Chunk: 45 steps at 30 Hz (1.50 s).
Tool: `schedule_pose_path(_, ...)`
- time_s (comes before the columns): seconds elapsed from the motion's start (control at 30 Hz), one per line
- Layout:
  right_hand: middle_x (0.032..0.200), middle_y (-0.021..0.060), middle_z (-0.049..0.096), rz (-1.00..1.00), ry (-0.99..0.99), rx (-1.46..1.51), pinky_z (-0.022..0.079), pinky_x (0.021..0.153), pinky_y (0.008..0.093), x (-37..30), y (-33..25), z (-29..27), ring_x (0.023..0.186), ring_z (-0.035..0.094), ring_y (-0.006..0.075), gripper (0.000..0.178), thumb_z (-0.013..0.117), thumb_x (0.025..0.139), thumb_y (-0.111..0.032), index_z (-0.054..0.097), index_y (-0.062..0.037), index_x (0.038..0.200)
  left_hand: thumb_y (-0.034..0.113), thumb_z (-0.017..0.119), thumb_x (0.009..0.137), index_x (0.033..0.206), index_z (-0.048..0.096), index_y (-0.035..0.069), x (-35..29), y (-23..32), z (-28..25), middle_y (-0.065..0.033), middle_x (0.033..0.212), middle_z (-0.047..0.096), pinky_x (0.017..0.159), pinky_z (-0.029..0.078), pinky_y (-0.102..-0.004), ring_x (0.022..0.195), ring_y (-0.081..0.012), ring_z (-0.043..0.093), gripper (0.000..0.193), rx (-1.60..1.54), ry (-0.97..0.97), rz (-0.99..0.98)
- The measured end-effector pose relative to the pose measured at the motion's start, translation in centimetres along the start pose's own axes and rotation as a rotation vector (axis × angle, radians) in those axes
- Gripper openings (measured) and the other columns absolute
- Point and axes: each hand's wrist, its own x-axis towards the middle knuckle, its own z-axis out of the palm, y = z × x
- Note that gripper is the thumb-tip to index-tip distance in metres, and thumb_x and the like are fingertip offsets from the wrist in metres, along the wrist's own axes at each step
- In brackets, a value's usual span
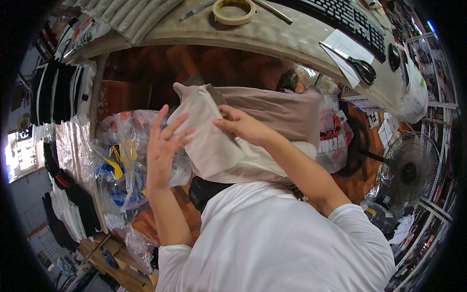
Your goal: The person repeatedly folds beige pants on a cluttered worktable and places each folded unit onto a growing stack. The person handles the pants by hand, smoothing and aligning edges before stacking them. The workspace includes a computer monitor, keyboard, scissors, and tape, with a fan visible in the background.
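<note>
A folded cream cloth [210,152] lies in front of me, its top edge raised. Behind it and to the right, a dusty-pink cloth [279,109] is spread across. My right hand [245,127] pinches the right edge of the cream cloth between thumb and fingers. At the cloth's left side, my left hand [164,146] has its fingers stretched apart and grips nothing. Whether its fingertips touch the cloth, I cannot tell.
Ahead, the table [287,41] bears a tape roll [234,11], black scissors [362,69], a keyboard [343,22] and a mouse [394,57]. Filled plastic bags [121,170] sit at left, below hanging garments [58,92]. A fan [410,168] stands at right.
</note>
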Motion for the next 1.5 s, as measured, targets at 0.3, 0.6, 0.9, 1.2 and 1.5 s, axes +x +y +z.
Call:
schedule_pose_path(0.3,0.097,0.021,0.063,-0.199,0.47,-0.799,0.046,0.079,0.0465,2.4,2.1,-1.9,0.09,0.058,0.042,0.028,0.051,0.091,-0.024,0.052,-0.0063,0.113,0.023,0.073,0.078,0.12,0.052,-0.003,3.4,-13.7,-6.9,-0.0126,0.11,0.057,0.088,0.042,-0.0329,0.099,-0.0228,0.055,0.053,0.426,0.315,-0.131)
schedule_pose_path(0.6,0.11,0.0122,0.061,-0.099,0.446,-0.133,0.05,0.081,0.0395,-0.1,4.1,-3.1,0.092,0.062,0.0269,0.046,0.047,0.094,-0.04,0.05,-0.004,0.122,0.012,0.071,0.074,0.11,0.051,0.0,2.0,-7.1,4.3,-0.0181,0.11,0.059,0.083,0.046,-0.0364,0.097,-0.0286,0.06,0.042,0.659,0.217,0.319)
schedule_pose_path(0.9,0.116,0.0106,0.058,-0.455,0.246,0.836,0.048,0.086,0.0391,-4.5,5.0,-3.6,0.099,0.059,0.0259,0.047,0.043,0.095,-0.042,0.048,-0.0072,0.127,0.008,0.069,0.069,0.124,0.047,0.007,-1.7,-4.6,12.3,-0.0235,0.143,0.033,0.108,0.025,-0.0506,0.133,-0.0415,0.029,0.06,0.818,-0.537,0.67)
schedule_pose_path(1.2,0.12,0.0102,0.056,-0.671,0.21,0.925,0.046,0.091,0.0391,-3.2,1.7,-2.8,0.106,0.056,0.0258,0.047,0.04,0.096,-0.041,0.045,-0.0105,0.131,0.01,0.072,0.072,0.127,0.05,0.004,-0.5,-2.9,4.8,-0.0132,0.134,0.046,0.105,0.031,-0.0373,0.125,-0.0215,0.042,0.059,0.21,0.148,0.317)
schedule_pose_path(1.5,0.145,0.0205,0.03,-0.826,-0.345,0.764,0.026,0.108,0.0497,-11.7,-13.6,-3.1,0.132,0.032,0.0372,0.068,0.026,0.093,-0.058,0.022,-0.0156,0.146,0.011,0.069,0.077,0.109,0.066,0.008,8.5,19.6,4.9,-0.0101,0.113,0.064,0.095,0.041,-0.0331,0.109,-0.0207,0.057,0.032,0.766,0.424,1.149)
